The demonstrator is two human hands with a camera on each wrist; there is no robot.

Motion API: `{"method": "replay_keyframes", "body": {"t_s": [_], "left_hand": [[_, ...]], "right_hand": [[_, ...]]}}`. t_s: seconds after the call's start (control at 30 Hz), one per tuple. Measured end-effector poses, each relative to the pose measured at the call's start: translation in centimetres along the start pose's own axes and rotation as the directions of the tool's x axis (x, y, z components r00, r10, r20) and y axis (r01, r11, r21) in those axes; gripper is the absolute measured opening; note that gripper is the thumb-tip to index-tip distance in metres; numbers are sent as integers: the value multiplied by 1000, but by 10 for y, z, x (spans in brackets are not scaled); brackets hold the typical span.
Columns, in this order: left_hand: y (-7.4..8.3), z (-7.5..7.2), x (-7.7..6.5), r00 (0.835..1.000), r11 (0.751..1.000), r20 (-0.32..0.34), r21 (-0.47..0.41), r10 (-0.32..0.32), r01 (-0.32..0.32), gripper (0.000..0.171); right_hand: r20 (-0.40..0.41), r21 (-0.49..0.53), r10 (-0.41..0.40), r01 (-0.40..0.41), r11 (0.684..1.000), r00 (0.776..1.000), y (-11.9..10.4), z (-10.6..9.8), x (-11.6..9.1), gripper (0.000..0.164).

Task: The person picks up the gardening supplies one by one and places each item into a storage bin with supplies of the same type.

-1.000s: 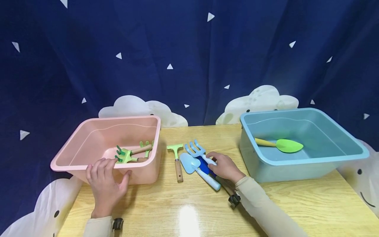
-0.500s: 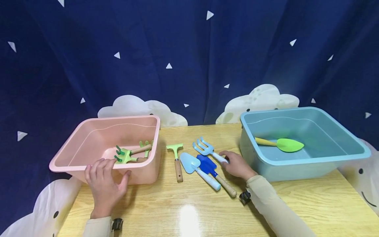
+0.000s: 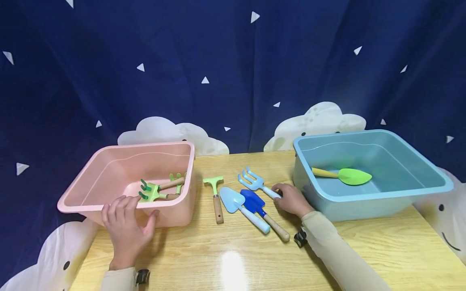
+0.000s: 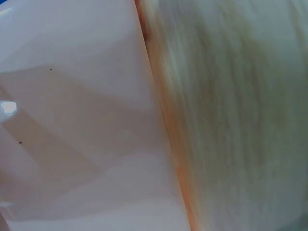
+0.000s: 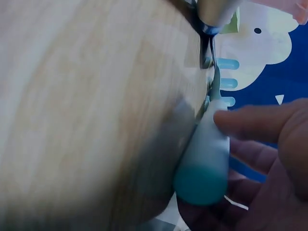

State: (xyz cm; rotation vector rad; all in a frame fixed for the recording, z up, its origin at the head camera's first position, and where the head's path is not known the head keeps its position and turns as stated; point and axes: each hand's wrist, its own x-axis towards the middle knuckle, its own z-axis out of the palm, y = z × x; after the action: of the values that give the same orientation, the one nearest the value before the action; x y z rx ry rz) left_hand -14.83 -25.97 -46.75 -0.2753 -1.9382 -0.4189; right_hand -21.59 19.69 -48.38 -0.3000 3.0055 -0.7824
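My right hand (image 3: 293, 199) pinches the pale handle of a light blue hand rake (image 3: 253, 182); its tines point to the far left. In the right wrist view the thumb (image 5: 250, 120) presses the teal-ended handle (image 5: 204, 154), with fingers on its other side. To the left lie a light blue trowel (image 3: 231, 199) and a dark blue spade (image 3: 253, 201) with a wooden handle. A light green T-shaped tool (image 3: 215, 194) lies further left. My left hand (image 3: 127, 226) grips the front rim of the pink bin (image 3: 174, 214), fingers over it and thumb outside.
Inside the pink bin are several green tools (image 3: 151, 192) with wooden handles. A blue bin (image 3: 364, 208) at the right contains a green trowel (image 3: 353, 176) with a yellow handle. Behind the wooden table (image 3: 204, 258) hangs a dark blue curtain (image 3: 233, 72).
The hand rake slid right with my right hand, off the dark blue spade, whose blade and handle now show. During the last half second it barely moved. My left hand stayed on the rim.
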Motion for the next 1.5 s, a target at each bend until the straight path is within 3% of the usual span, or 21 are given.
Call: {"method": "replay_keyframes", "body": {"t_s": [0.13, 0.3, 0.63, 0.77, 1.0, 1.5], "left_hand": [[0, 0, 1, 1000, 1000, -4, 2, 2, -2, 61], [0, 1, 2, 1000, 1000, -4, 0, 6, -6, 58], [-2, 0, 0, 1000, 1000, 14, 1, 2, -2, 58], [-2, 0, 1, 1000, 1000, 23, -2, 0, 0, 58], [-2, 1, 0, 1000, 1000, 20, -6, 3, -3, 58], [-2, -2, 1, 1000, 1000, 31, -4, 2, -2, 61]], "right_hand": [[62, 64, -41, 37, 997, 997, 1, -1, 4, 39], [163, 132, -49, 28, 991, 985, 1, -1, 6, 52], [297, 125, -84, 49, 991, 951, -7, -7, 10, 71], [315, 152, -98, 52, 987, 944, -10, -9, 9, 73], [348, 314, -122, 7, 949, 930, -6, -8, 11, 70], [394, 326, -139, 3, 945, 908, -7, -7, 17, 66]]}}
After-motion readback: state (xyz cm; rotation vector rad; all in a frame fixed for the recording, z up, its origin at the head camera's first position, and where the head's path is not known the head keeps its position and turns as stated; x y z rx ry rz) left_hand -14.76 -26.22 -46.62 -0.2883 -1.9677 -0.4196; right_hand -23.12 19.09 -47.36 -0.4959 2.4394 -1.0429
